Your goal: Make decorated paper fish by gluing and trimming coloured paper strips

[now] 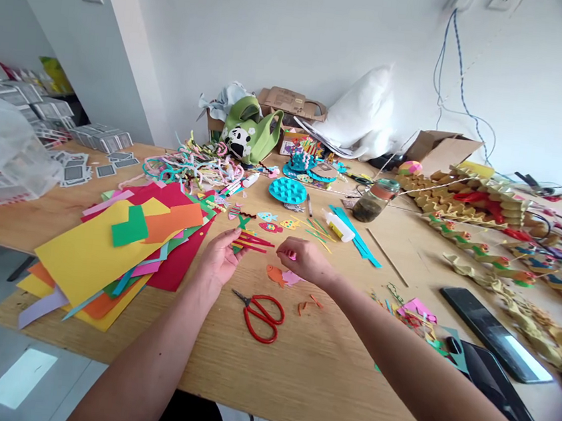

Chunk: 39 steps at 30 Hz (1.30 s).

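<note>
My left hand [219, 257] rests on the wooden table [305, 367], its fingers closed on a bunch of thin red and green paper strips [252, 242] that fan out to the right. My right hand [303, 261] hovers just right of the strips, fingers pinched on a small pink scrap. An orange paper fish [277, 276] and a pink paper piece [292, 278] lie just below my right hand. Red-handled scissors [263, 314] lie on the table in front of both hands.
A pile of coloured paper sheets [110, 253] lies at the left. Pipe cleaners [190, 164], a green bag [249, 133], a teal tray [288, 190], a glue bottle [338, 226] and a jar [375, 200] sit behind. Paper chains [472, 204] and dark tablets [494, 333] fill the right.
</note>
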Tool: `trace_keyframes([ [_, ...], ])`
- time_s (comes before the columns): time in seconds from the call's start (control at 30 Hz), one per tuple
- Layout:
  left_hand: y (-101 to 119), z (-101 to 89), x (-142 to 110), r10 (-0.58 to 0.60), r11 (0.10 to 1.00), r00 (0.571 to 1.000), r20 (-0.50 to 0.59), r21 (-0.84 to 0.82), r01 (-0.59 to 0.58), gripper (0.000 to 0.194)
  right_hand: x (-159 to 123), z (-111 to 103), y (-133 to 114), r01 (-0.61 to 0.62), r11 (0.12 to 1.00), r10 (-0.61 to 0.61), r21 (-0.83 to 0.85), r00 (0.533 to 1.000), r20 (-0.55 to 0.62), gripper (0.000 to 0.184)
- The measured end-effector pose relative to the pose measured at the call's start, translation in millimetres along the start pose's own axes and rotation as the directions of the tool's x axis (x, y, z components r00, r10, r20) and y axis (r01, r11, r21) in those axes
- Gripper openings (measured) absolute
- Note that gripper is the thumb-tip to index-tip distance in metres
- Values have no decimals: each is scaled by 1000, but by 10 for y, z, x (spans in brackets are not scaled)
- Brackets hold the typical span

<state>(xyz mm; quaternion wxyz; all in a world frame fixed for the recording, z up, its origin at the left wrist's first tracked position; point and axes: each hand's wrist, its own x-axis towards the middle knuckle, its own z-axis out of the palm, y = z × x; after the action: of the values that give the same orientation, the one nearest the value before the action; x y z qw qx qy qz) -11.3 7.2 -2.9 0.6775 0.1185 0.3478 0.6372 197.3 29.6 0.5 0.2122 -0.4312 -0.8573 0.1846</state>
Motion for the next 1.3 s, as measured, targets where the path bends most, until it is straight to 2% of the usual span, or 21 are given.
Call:
trace_keyframes([
  [0.03,-5,6,-18,-48,999,998,49,23,47,9,-47,-8,-2,-112,975,125,190,991,-56,11],
  [0.07,-11,14,-42,-107,993,988,107,54,102,9,-100,-12,-10,-191,907,235,374,969,-73,12],
  [0.1,-20,24,-71,-181,982,966,183,96,166,8,-157,-13,-25,-231,814,310,533,949,-62,14],
  [0.17,-38,44,-134,-280,955,910,306,184,232,9,-274,-7,-77,-237,612,376,754,927,-14,22],
  [0.23,-53,60,-191,-322,938,867,379,249,240,11,-382,5,-151,-217,446,390,868,920,29,26],
  [0.3,-65,66,-230,-339,929,831,440,296,223,11,-467,20,-227,-201,320,400,926,915,60,28],
  [0.37,-76,62,-250,-351,922,796,493,329,202,11,-527,40,-289,-189,220,415,957,906,84,29],
  [0.47,-94,53,-267,-360,914,765,535,368,172,12,-580,81,-335,-193,120,415,974,901,127,29],
  [0.67,-131,73,-309,-361,882,728,583,468,62,14,-617,180,-313,-240,45,431,970,880,198,29],
  [0.87,-162,95,-320,-341,848,742,577,529,-22,13,-614,217,-279,-282,29,446,959,862,240,28],
  [0.97,-171,101,-319,-346,846,755,557,533,-6,14,-620,227,-264,-285,15,442,958,862,250,27],
  [1.13,-189,116,-320,-330,857,811,483,514,43,19,-638,241,-252,-280,-4,432,960,865,254,28],
  [1.3,-216,128,-311,-324,884,827,458,459,92,19,-638,204,-298,-268,18,438,963,868,234,34],
])
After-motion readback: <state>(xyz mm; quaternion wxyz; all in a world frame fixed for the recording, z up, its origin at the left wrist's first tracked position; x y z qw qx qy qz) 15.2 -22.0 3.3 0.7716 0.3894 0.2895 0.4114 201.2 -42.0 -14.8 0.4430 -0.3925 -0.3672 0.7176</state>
